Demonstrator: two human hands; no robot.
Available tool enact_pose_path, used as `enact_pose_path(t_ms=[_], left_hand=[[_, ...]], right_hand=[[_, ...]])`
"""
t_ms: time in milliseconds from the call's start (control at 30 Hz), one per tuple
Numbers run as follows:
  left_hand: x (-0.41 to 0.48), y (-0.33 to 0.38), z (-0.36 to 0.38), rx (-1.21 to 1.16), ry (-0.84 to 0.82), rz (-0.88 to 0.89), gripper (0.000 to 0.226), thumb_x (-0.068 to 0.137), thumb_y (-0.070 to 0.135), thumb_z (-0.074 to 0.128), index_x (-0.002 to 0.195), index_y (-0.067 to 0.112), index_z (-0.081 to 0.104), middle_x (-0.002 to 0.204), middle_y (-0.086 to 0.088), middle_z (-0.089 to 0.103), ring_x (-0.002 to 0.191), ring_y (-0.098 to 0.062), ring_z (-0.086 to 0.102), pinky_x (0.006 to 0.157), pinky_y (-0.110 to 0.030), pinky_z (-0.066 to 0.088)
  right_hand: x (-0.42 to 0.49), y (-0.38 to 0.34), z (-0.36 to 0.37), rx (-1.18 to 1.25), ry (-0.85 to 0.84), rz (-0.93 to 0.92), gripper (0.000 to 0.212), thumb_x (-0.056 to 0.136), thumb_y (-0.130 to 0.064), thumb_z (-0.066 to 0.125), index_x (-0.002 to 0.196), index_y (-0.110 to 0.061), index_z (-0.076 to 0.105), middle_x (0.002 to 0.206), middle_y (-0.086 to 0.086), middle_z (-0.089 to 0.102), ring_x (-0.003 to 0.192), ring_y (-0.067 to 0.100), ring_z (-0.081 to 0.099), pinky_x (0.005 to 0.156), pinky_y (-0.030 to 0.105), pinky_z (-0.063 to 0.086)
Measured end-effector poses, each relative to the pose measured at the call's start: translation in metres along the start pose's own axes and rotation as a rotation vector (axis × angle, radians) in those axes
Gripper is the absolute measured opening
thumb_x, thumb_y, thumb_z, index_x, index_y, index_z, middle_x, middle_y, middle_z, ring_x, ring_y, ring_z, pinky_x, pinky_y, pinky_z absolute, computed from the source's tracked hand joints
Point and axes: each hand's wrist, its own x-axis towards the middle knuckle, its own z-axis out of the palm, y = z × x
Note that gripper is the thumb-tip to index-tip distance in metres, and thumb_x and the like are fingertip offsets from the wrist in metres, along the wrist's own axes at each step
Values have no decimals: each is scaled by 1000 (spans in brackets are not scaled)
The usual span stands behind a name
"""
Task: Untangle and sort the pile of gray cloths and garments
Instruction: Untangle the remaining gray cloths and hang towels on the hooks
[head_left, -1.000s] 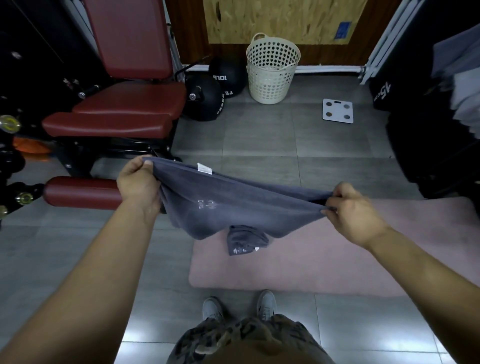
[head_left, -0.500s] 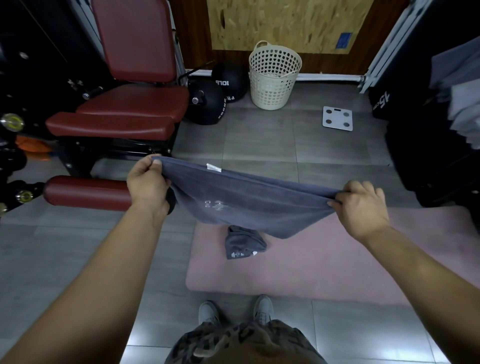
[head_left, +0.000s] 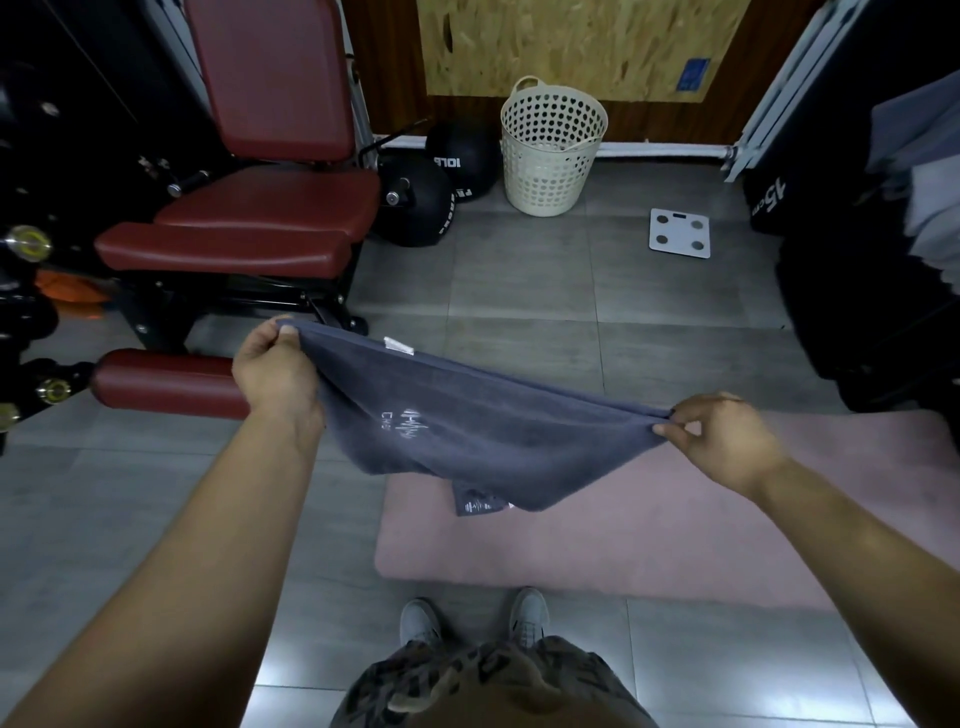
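Not much to read on my feed. The rear black medicine ball (head_left: 460, 158) says what looks like "10LB" in white; the front ball (head_left: 415, 205) has white lettering along its edge that I can't make out. There's a big "15" on the black block (head_left: 769, 200) at right. The gray towel (head_left: 493, 431) has a white waveform logo with letters starting "C" under it. Its white tag (head_left: 399, 345), the print on the folded gray cloth (head_left: 480, 505) and the blue sticker (head_left: 695, 74) on the board are too small to read.

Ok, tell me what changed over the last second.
The right hand loosened into a fingertip pinch on one corner of the gray towel. Otherwise unchanged: the left hand grips the other corner, towel stretched above the pink mat, folded gray cloth lying beneath.
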Motion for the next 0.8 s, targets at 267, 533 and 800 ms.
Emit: enact_pose_path(t_ms=[267,533,800], left_hand=[[-5,-10,-9,-14,23,-182,18,101,11,51,103,22,66,81,3,66,55,-9,60,46,-19,45],[1,-5,-15,55,-27,-229,19,100,15,55,115,27,58,139,-14,60,124,-34,59,79,-37,50],[1,-12,-14,155,90,-251,11,87,20,64,79,21,57,77,4,60,70,-15,57,57,-26,44]], right_hand=[[4,-12,-10,835,164,253,10,79,-12,83,77,-12,73,71,3,71,70,14,63,69,18,54],[6,-7,-23,1099,-25,279,20,69,-13,88,79,-9,71,73,1,72,73,15,68,70,17,58],[16,-32,-20,1499,93,600,9,92,-13,70,97,-6,67,95,9,73,88,23,73,67,32,61]])
